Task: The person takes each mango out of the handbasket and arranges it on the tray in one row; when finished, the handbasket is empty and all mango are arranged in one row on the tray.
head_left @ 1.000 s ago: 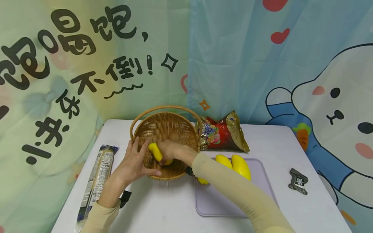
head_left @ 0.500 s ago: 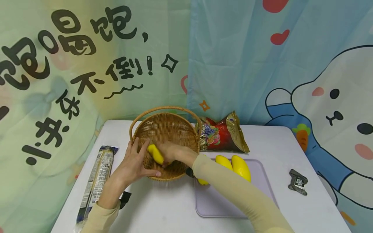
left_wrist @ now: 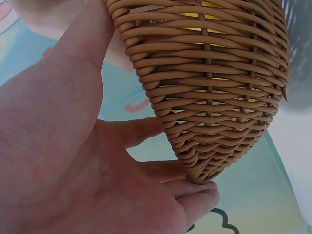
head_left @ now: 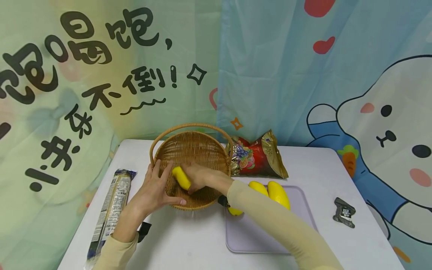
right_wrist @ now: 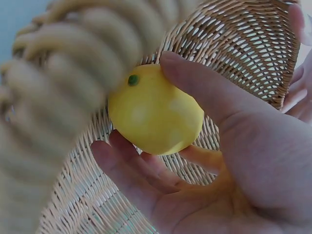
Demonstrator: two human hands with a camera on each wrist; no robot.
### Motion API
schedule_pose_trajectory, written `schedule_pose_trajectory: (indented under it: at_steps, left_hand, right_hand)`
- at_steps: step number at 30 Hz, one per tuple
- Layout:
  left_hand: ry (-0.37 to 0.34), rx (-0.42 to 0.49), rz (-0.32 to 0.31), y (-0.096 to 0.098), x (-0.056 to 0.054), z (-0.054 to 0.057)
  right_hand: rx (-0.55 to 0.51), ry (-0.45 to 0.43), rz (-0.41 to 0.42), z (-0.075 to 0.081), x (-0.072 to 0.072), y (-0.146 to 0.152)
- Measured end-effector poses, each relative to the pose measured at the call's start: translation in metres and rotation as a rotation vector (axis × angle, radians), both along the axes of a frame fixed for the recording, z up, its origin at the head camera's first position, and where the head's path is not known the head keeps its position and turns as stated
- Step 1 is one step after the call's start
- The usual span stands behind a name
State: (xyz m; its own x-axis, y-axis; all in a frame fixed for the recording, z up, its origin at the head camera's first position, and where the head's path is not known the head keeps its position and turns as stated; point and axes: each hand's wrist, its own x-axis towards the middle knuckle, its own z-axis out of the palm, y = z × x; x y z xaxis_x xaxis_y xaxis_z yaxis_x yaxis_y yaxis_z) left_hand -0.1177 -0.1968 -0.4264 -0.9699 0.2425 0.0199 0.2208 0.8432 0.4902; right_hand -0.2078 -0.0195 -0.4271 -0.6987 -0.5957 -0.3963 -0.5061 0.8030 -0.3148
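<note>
A wicker basket (head_left: 192, 148) with an arched handle stands at the back middle of the table. My left hand (head_left: 153, 191) holds its left end, thumb on the near rim and spread fingers on the far side; the left wrist view shows the woven wall (left_wrist: 209, 87) between them. Inside the basket, my right hand (head_left: 202, 176) grips a yellow mango (head_left: 181, 178). Seen from the right wrist, the thumb lies on top of the mango (right_wrist: 156, 114) near its green stem dot, with fingers curled beneath. More yellow mangoes (head_left: 279, 195) lie on a light purple tray (head_left: 260, 236), partly behind the right sleeve.
A red and gold snack bag (head_left: 260, 153) stands against the basket's right side. Along the left table edge lies a long packet (head_left: 111, 210). A small dark wrapped packet (head_left: 344, 212) sits right of the tray. The basket handle (right_wrist: 58, 83) crosses close before the right wrist camera.
The mango in my right hand has tilted a little steeper, staying low in the basket. My right forearm has shifted slightly to the right. My left hand keeps its place.
</note>
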Motion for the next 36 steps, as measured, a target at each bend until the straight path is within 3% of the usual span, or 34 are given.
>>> schedule_pose_trajectory:
  at_steps: [8, 14, 25, 36]
  left_hand:
    - [0.002, -0.007, -0.004, 0.000, -0.001, -0.001]
    - [-0.004, 0.011, -0.003, -0.001, -0.001, 0.001]
    - [-0.026, -0.008, 0.008, 0.000, -0.003, 0.002]
    - [-0.043, -0.004, 0.008, 0.000, -0.003, 0.003]
  right_hand:
    - [-0.022, 0.024, -0.018, 0.012, 0.003, 0.012]
    - [-0.099, 0.028, -0.043, 0.027, 0.010, 0.024]
    - [-0.196, 0.050, -0.063, 0.061, 0.030, 0.058]
    - [-0.250, 0.078, -0.096, 0.078, 0.052, 0.099]
